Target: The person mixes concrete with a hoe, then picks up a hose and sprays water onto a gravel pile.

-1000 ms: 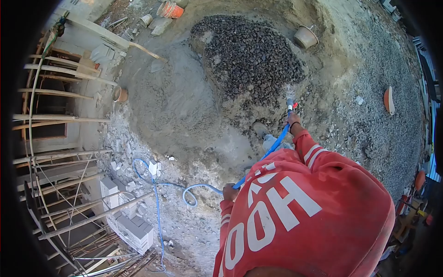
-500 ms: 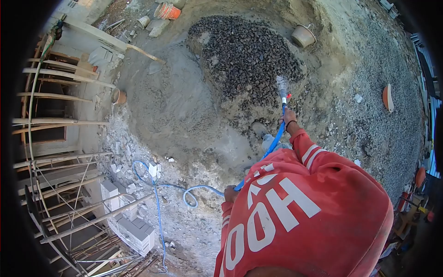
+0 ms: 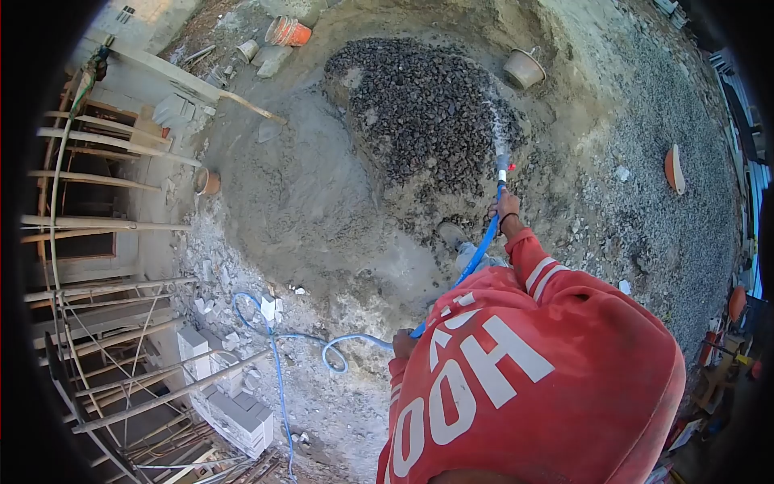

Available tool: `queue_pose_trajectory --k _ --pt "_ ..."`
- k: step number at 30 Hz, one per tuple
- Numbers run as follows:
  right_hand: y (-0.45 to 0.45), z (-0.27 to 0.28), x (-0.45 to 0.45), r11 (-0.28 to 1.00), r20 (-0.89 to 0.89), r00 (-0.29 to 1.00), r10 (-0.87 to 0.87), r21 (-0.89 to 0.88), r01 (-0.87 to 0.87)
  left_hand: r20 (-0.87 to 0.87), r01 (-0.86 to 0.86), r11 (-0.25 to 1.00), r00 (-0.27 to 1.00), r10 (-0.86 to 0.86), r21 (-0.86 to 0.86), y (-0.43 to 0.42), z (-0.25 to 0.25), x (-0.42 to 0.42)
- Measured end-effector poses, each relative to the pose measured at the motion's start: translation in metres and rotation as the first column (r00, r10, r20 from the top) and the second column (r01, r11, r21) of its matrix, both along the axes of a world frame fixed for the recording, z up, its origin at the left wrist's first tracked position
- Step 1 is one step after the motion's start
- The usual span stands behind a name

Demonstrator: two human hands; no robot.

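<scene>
My right hand (image 3: 506, 210) is closed around a blue hose (image 3: 484, 246) just behind its grey end fitting (image 3: 502, 164), which has a small red part. Water (image 3: 497, 125) sprays from the fitting onto a heap of dark wet gravel (image 3: 423, 113). Low at my left side, my left hand (image 3: 403, 344) grips the same hose, its fingers partly hidden by my red sweatshirt. From there the hose runs left over the ground in loops. Wet grey mortar or concrete (image 3: 298, 177) spreads left of the gravel.
A shovel (image 3: 256, 107) lies with its blade in the grey mix. Buckets stand around: an orange one (image 3: 288, 31), a grey one (image 3: 524, 68) and a brown one (image 3: 207, 181). White blocks (image 3: 234, 419) and bamboo scaffolding (image 3: 113, 222) line the left. An orange basin (image 3: 675, 170) rests on gravel at right.
The hose end has shifted slightly down and right in view, and the water now shows as a longer streak over the gravel. Both hands keep their hold on the hose.
</scene>
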State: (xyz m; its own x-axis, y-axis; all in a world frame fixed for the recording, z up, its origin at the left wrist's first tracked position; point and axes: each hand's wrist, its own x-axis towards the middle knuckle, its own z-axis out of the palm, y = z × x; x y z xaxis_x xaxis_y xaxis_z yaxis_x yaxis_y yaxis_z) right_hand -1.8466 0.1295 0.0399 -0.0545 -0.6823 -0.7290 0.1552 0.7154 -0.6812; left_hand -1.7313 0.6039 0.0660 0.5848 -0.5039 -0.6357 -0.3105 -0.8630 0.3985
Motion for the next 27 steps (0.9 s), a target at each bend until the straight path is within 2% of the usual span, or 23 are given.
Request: queue_pose_trajectory --k 2,4,8,13,14,17,20,21,24,25,27 --pt "-0.001 -0.002 -0.003 1.000 0.008 1.000 -0.015 0.002 0.015 0.001 0.002 1.000 1.000 -0.002 -0.004 -0.002 -0.002 0.001" --pt "0.002 -0.001 -0.008 0.995 -0.018 0.995 -0.102 0.001 0.102 0.001 0.005 1.000 1.000 -0.005 -0.006 -0.003 -0.003 0.001" --pt "0.005 0.012 -0.010 0.996 -0.026 0.996 -0.084 -0.015 0.083 0.004 0.011 1.000 1.000 -0.011 -0.008 -0.004 -0.006 -0.001" --pt "0.000 0.034 0.010 0.989 -0.020 0.994 0.109 -0.096 -0.111 0.020 -0.002 1.000 1.000 0.002 -0.017 -0.003 -0.011 -0.002" --pt "0.000 0.044 0.017 0.988 -0.014 0.993 0.114 -0.099 -0.115 0.022 -0.004 1.000 1.000 0.004 -0.020 -0.003 -0.012 -0.002" --pt "0.005 0.080 0.035 0.957 0.003 0.963 0.270 -0.109 -0.268 0.043 -0.009 0.999 0.999 0.010 -0.037 -0.003 -0.018 -0.005" --pt "0.006 0.087 0.048 0.940 0.042 0.944 0.327 -0.121 -0.320 0.028 -0.025 0.999 0.999 0.026 -0.020 -0.007 -0.010 -0.009" --pt "0.007 0.089 0.052 0.937 0.045 0.942 0.333 -0.123 -0.326 -0.032 -0.035 0.999 0.999 0.036 0.034 -0.009 -0.005 -0.009" --pt "0.009 0.097 0.059 0.908 -0.033 0.919 0.393 -0.142 -0.394 -0.087 -0.071 0.991 0.993 0.081 0.109 -0.018 0.011 -0.012" --pt "0.010 0.098 0.061 0.906 0.003 0.917 0.399 -0.153 -0.394 -0.084 -0.078 0.991 0.993 0.087 0.106 -0.013 0.003 -0.015" --pt "0.011 0.101 0.064 0.903 0.039 0.912 0.409 -0.166 -0.397 0.042 -0.117 0.993 0.992 0.117 -0.005 0.006 -0.026 -0.025"
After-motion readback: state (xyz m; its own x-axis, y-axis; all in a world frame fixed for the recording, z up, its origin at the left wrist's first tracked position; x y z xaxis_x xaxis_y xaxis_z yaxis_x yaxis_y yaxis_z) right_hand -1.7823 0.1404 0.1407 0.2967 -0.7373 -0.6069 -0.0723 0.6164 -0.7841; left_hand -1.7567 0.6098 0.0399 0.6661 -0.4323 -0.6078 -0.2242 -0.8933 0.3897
